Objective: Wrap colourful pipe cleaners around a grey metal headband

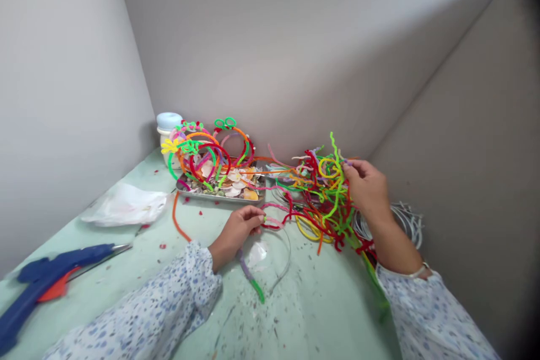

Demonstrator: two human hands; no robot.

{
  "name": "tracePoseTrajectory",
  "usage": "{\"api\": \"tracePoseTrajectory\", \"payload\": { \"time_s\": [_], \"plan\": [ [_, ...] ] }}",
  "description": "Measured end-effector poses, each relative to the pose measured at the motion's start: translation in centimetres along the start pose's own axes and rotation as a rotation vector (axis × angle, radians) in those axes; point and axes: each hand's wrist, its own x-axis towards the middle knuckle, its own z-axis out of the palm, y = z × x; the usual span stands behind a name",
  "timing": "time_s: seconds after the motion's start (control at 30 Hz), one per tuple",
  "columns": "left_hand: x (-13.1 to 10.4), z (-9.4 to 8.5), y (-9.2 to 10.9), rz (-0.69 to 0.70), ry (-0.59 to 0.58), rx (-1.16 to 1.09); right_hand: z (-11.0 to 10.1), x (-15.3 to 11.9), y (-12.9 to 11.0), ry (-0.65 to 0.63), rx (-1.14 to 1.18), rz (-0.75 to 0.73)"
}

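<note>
My left hand [242, 230] is closed on a thin headband [288, 253] low over the table. Part of that band is wrapped in purple and green pipe cleaner [255, 287], with pink near my fingertips. To the right, my right hand [366, 183] pinches at the upper edge of a tangled heap of coloured pipe cleaners [314, 202]. Green and purple strands show at its fingertips; which of them it grips is partly hidden.
A metal tray [223, 198] of shells stands at the back, with finished wrapped headbands [211, 160] over it. Behind are a lidded jar [169, 121], and to the left a plastic bag [126, 205] and a blue glue gun [54, 270]. Bare headbands [407, 222] lie right.
</note>
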Motion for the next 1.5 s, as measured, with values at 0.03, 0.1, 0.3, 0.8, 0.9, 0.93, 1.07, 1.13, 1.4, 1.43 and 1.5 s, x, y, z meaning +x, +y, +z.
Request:
{"api": "tracePoseTrajectory", "payload": {
  "time_s": [0.03,0.1,0.3,0.8,0.9,0.93,1.07,1.13,1.4,1.43,1.5],
  "plan": [
    [0.0,0.0,0.0,-0.002,0.000,0.004,-0.1,0.3,0.3,-0.013,-0.048,-0.005],
    [0.0,0.0,0.0,0.004,-0.003,0.005,0.0,0.3,0.6,-0.047,-0.114,-0.032],
    [0.2,-0.1,-0.3,0.024,-0.020,-0.023,2.7,-3.3,-0.2,-0.454,-0.177,-0.337],
    [0.5,-0.2,-0.7,-0.001,-0.010,-0.048,1.6,0.0,2.9,-0.116,-0.510,-0.073],
    [0.5,-0.2,-0.7,0.005,-0.010,-0.045,2.1,0.5,3.4,-0.179,-0.539,-0.103],
    [0.5,-0.2,-0.7,0.006,-0.009,-0.045,2.4,0.6,3.4,-0.200,-0.538,-0.126],
    [0.6,-0.2,-0.8,0.013,-0.011,-0.038,3.7,0.9,3.3,-0.170,-0.529,-0.167],
    [0.6,-0.2,-0.9,0.019,-0.018,-0.030,4.2,1.1,3.2,-0.162,-0.548,-0.148],
    [0.6,-0.2,-0.8,0.018,-0.026,-0.004,4.2,1.2,4.2,-0.009,-0.037,0.116],
    [0.6,-0.2,-0.8,0.017,-0.027,0.000,4.1,1.1,4.5,0.010,0.016,0.143],
    [0.6,-0.2,-0.7,0.017,-0.028,0.007,3.8,0.8,4.9,0.019,0.044,0.171]
  ]
}}
